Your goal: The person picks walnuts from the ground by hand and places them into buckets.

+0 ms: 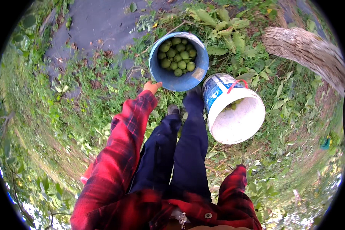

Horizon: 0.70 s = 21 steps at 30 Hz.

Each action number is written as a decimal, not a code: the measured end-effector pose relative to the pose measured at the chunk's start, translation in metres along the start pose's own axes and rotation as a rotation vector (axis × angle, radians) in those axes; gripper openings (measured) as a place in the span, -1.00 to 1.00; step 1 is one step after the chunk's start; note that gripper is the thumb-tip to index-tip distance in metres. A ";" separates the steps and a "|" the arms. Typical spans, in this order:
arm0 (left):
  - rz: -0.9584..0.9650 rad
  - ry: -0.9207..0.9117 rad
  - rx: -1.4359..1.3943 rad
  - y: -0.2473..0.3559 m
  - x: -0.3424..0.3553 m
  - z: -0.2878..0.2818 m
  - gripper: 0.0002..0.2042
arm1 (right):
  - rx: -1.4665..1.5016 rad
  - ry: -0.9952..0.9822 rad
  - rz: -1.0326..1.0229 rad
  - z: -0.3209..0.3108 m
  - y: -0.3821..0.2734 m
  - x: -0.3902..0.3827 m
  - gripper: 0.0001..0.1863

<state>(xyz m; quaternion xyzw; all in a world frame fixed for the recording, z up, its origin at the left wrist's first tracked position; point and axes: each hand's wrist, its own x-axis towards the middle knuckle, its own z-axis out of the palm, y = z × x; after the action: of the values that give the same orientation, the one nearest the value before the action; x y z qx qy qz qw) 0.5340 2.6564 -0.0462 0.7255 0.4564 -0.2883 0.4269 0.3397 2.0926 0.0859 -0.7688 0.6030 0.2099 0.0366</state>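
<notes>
Outdoors, seen from above: weedy green ground with grass and broad-leaved plants, a strip of dark ground cover (96, 23) at the top, and a rough grey tree trunk (306, 50) slanting in from the upper right. The person stands with legs in dark blue trousers (180, 149), wearing a red and black plaid shirt.

Just ahead of the feet sits a blue bucket (176, 81), round and open, holding a layer of small round green fruits (177, 55) (limes or something like them) that covers its bottom. To its right, touching or nearly touching it, a white bucket (234, 122) with a blue panel and a red handle (237, 84) leans toward the camera; a few green fruits show dimly inside.

The left hand (152, 87) reaches down to the near rim of the blue bucket, fingertips at or on its edge; the sleeve hides most of the hand, so whether it is gripping or loose cannot be told. The right hand is out of sight: only the right sleeve (235, 180) shows, hanging by the hip.

The blue bucket looks like stiff plastic, and with the fruit in it probably moderately heavy and bottom-weighted. No handle is visible on it, so the rim is the likely place to hold, kept level so the fruit doesn't roll out.
</notes>
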 end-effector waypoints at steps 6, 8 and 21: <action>-0.108 -0.062 -0.522 0.002 0.016 0.039 -0.61 | 0.503 0.385 -0.452 -0.090 -0.097 0.066 -0.63; -0.029 0.095 -0.712 0.004 0.026 0.024 -0.71 | 0.416 0.083 -0.925 -0.078 -0.235 0.027 -0.63; -0.071 0.161 -0.241 -0.061 -0.096 -0.016 -0.66 | -0.487 0.039 -1.140 -0.067 -0.538 0.024 -0.72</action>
<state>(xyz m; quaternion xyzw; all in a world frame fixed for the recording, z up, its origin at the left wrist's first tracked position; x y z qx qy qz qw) 0.4387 2.6438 0.0173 0.6733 0.5459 -0.1870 0.4623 0.8700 2.1958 0.0319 -0.9600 0.0327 0.2747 -0.0444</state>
